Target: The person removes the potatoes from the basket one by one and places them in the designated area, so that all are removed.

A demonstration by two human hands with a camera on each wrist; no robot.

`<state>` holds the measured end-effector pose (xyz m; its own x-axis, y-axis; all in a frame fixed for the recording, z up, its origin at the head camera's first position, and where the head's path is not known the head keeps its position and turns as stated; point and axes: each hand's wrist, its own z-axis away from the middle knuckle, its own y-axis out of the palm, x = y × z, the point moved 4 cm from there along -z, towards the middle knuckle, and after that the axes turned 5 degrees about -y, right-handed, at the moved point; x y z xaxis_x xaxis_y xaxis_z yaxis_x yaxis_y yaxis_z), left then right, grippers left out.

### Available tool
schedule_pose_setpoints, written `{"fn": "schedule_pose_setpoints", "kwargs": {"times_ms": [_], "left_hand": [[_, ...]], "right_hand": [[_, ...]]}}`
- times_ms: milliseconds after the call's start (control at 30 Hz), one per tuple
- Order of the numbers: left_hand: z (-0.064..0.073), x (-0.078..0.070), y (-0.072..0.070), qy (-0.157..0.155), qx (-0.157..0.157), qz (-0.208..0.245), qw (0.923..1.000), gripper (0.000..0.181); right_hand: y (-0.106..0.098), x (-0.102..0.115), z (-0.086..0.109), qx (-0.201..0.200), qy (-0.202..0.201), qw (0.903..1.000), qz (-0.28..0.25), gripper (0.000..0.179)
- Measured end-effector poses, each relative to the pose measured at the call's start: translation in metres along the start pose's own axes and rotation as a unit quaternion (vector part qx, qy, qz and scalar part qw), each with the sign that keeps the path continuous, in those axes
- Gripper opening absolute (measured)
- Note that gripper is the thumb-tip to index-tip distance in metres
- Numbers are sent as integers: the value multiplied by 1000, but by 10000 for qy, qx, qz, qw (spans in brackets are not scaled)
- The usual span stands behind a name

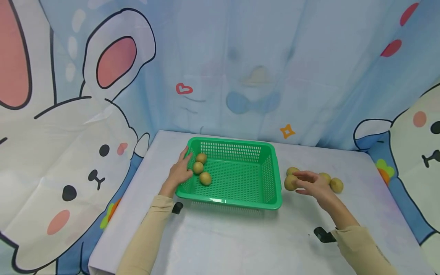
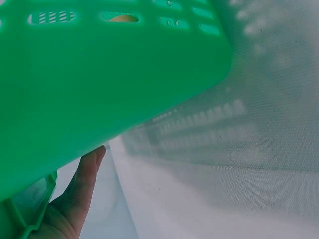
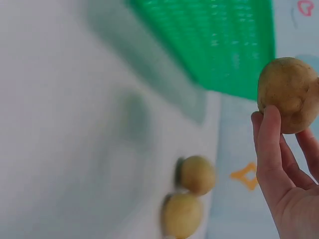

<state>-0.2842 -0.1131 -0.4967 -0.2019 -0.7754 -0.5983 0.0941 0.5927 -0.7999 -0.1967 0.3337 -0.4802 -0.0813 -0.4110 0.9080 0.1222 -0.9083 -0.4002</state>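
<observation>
My left hand (image 1: pixel 180 172) holds the left rim of a green plastic basket (image 1: pixel 228 200), its thumb over the rim. In the left wrist view the basket's outer wall (image 2: pixel 114 69) fills much of the frame, with part of the hand below it. Three potatoes (image 1: pixel 205 178) lie inside along the basket's left side. To the right of the basket, my right hand (image 1: pixel 311 184) pinches a potato (image 3: pixel 286 94) between thumb and fingertips, above the table. Beyond that hand lie another potato (image 1: pixel 292 170) and, further right, two more potatoes (image 1: pixel 336 185).
The white-covered table (image 1: pixel 220 244) carries the basket and the loose potatoes. A blue curtain (image 1: pixel 309 76) with cartoon rabbits hangs behind and at the sides. Small black devices (image 1: pixel 324 235) sit under both wrists.
</observation>
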Motion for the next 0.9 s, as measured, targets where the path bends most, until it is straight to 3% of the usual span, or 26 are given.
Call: {"fn": "schedule_pose_setpoints", "kwargs": {"times_ms": [200, 433, 900], "left_hand": [[0, 2, 0, -38, 19, 35, 10000, 79], [0, 2, 1, -14, -1, 73, 10000, 78], [-1, 3, 1, -13, 40, 51, 10000, 80]], "right_hand": [[-6, -30, 2, -228, 166, 9994, 184, 61], [-5, -50, 2, -538, 247, 9979, 267, 61], [-5, -85, -2, -590, 620, 9954, 436, 57]]}}
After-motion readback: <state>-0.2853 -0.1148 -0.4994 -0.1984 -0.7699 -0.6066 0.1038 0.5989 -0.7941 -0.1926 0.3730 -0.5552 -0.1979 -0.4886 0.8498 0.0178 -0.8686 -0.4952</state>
